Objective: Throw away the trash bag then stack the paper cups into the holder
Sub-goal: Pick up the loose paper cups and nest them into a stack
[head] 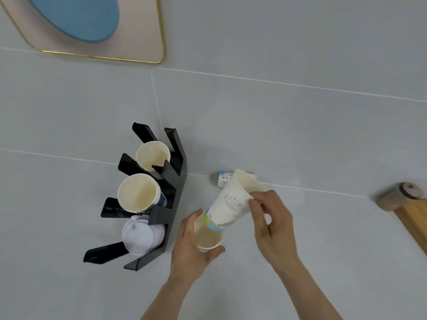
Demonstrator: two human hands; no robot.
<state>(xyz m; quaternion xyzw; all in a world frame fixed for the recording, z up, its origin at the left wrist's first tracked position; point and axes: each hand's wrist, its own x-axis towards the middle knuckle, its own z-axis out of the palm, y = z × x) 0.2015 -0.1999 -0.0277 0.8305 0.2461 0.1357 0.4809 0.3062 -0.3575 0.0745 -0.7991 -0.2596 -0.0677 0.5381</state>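
A black slotted cup holder (172,179) stands on the grey surface left of centre. It carries two open paper cups, one at the far end (152,155) and a larger one in the middle (137,192), plus white lids (141,236) at the near end. My left hand (191,248) grips an upright paper cup (209,239) just right of the holder. My right hand (270,218) pinches the rim of a second, tilted paper cup (231,202), whose base sits in the mouth of the first. Another printed cup (224,179) lies on its side behind them.
A pink tray with a gold rim (138,42) and a blue oval object (76,17) sit at the far left. A wooden board (411,218) with a round-topped wooden piece (397,195) lies at the right edge.
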